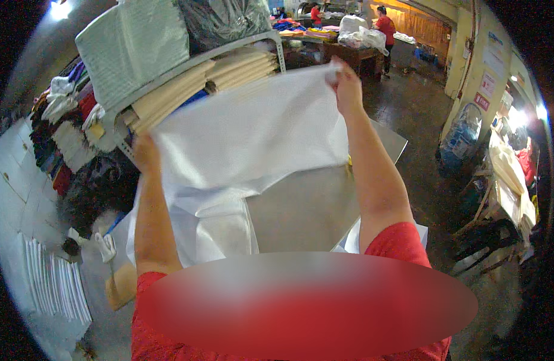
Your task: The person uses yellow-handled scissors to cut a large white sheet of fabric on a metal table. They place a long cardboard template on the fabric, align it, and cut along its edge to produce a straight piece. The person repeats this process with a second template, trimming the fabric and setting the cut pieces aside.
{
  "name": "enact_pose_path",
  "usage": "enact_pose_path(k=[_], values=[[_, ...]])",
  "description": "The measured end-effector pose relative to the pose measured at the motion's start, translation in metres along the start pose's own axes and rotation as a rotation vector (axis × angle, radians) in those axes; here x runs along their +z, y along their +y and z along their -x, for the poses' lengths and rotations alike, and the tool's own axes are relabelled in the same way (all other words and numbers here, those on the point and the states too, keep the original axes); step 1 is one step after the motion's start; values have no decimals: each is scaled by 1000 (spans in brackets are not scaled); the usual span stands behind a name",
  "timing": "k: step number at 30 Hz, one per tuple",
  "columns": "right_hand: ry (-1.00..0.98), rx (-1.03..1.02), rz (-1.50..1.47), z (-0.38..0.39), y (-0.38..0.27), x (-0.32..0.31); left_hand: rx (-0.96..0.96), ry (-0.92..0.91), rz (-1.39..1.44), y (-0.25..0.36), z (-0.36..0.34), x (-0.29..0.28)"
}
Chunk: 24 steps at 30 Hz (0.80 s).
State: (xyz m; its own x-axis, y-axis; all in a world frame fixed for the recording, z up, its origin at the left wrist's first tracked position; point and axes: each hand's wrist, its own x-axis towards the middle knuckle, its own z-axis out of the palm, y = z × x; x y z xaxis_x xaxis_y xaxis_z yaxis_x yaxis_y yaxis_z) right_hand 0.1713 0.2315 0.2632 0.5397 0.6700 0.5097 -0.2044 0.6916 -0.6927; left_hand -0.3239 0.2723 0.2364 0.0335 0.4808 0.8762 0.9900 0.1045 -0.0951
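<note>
A white cloth (247,135) is stretched between my raised hands, its top edge running up from left to right. My left hand (146,155) is closed on its left corner; the fingers are somewhat blurred. Higher up, my right hand (348,90) pinches the opposite top corner. The lower part of the cloth hangs in folds over the left side of a grey tabletop (307,207). More white fabric (422,234) shows beside my right upper arm.
Beyond the cloth, a metal rack (277,51) bears folded beige cloths (244,67) and large wrapped bundles (132,51). Coloured textiles (60,126) are heaped at left, above a row of folded white cloths (55,280). A person in red (385,30) stands far back; a chair (490,240) is at right.
</note>
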Motion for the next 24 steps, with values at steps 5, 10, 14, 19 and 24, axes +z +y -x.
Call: enact_pose_path(k=[5,10,14,19,24], values=[[-11,-909,805,92,-142,-31,114,313,660,-71,-33,-97],[-433,-106,1026,243,-119,-118,214,-212,400,-122,113,-133],[-728,144,1222,319,-57,-147,187,-718,364,-129,188,-120],[-924,138,1125,366,-20,-148,114,-1026,268,-120,180,-136],[-982,120,1107,378,-23,-134,370,-993,589,-39,127,-149]])
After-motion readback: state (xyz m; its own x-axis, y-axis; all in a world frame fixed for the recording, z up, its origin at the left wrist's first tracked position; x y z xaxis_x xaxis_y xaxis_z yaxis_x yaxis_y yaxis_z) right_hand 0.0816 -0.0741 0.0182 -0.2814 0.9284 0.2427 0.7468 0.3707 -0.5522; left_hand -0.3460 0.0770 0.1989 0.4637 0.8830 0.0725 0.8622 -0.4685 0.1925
